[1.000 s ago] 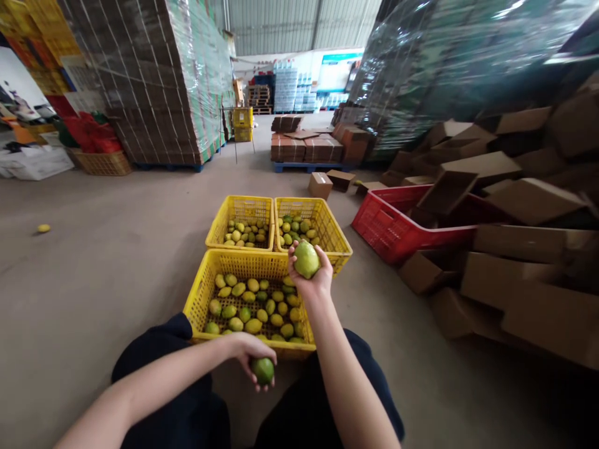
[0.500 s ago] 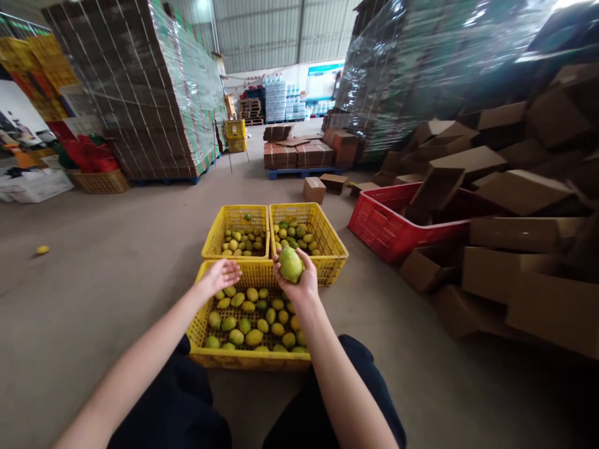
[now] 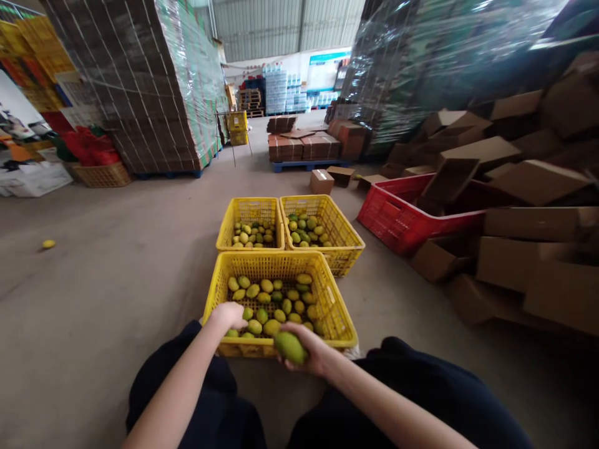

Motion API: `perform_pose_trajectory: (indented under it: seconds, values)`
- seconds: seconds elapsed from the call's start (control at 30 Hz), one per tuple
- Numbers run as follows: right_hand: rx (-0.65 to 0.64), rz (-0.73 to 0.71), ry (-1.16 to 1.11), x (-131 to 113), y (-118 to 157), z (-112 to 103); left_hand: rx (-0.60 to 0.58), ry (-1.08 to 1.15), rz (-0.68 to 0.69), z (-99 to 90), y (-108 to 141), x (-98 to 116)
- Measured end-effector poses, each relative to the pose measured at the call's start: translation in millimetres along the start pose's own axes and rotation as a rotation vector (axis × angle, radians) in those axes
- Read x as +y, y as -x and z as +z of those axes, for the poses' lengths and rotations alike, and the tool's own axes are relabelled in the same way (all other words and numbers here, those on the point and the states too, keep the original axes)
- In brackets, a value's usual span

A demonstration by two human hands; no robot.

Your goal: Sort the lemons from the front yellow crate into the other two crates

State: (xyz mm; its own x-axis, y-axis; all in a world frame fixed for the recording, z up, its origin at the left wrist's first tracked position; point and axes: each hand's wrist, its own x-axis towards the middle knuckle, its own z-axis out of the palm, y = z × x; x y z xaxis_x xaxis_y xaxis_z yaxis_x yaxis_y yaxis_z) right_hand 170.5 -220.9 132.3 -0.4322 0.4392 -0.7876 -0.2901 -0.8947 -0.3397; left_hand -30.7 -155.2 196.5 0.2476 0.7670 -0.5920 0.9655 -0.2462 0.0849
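Observation:
My right hand (image 3: 311, 349) is closed around a green lemon (image 3: 290, 347), held over the front rim of the near yellow crate (image 3: 276, 349). My left hand (image 3: 228, 316) reaches down inside this crate's left front part. Its fingertips are beside or touching a green lemon (image 3: 248, 313); the fingers are partly hidden, so whether they grip cannot be told. Several yellow and green lemons (image 3: 266, 285) lie loosely over the crate's slatted bottom.
Behind stand two more yellow crates, the left one (image 3: 224, 231) and the right one (image 3: 349, 240), both holding lemons. A red crate (image 3: 388, 218) and piled cardboard boxes (image 3: 519, 255) are at the right. One lemon (image 3: 48, 244) lies on the floor at left.
My right hand has drawn back toward me with the lemon, from the crate's far side to its front rim. My left hand has gone down among the lemons. The view has shifted slightly.

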Motion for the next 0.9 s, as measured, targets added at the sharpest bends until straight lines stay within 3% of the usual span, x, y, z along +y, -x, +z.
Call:
perform_pose_trajectory:
  seconds: [0.07,0.13,0.17,0.23,0.33,0.4,0.47,0.57,0.67,0.77,0.9]
  values:
    - [0.108,0.182,0.052,11.8,-2.0,-6.9,0.002,0.032,0.021,-0.8,3.0,-7.4]
    - [0.180,0.175,0.073,-9.9,9.0,-6.2,0.087,0.069,0.071,-4.2,5.1,-13.8]
    - [0.176,0.022,0.025,-33.6,18.4,-3.3,0.125,0.088,0.093,-5.8,6.0,-16.6]
    - [0.202,-0.457,-0.134,-96.9,40.2,4.8,0.140,0.107,0.104,-6.9,7.5,-21.3]
    - [0.325,-0.648,-0.211,-182.5,65.2,9.8,0.053,0.089,0.056,-2.5,8.3,-27.1]
    - [0.339,-0.684,-0.175,-202.5,69.4,2.6,0.021,0.081,0.030,3.1,8.1,-31.5]
    - [0.286,-0.635,-0.061,-189.3,62.7,-12.5,0.057,0.102,0.033,9.4,8.2,-37.1]
    - [0.139,-0.432,0.087,-138.8,41.1,-40.9,0.138,0.146,0.060,19.2,10.2,-47.1]
    - [0.085,-0.351,0.074,-96.8,24.3,-60.9,0.086,0.196,0.111,29.0,11.1,-56.1]
    - [0.070,-0.377,0.035,-81.9,24.3,-67.3,-0.033,0.268,0.150,42.5,4.0,-64.4]
    - [0.022,-0.415,0.021,-79.1,42.7,-74.2,-0.005,0.255,0.127,73.5,-22.6,-76.6]
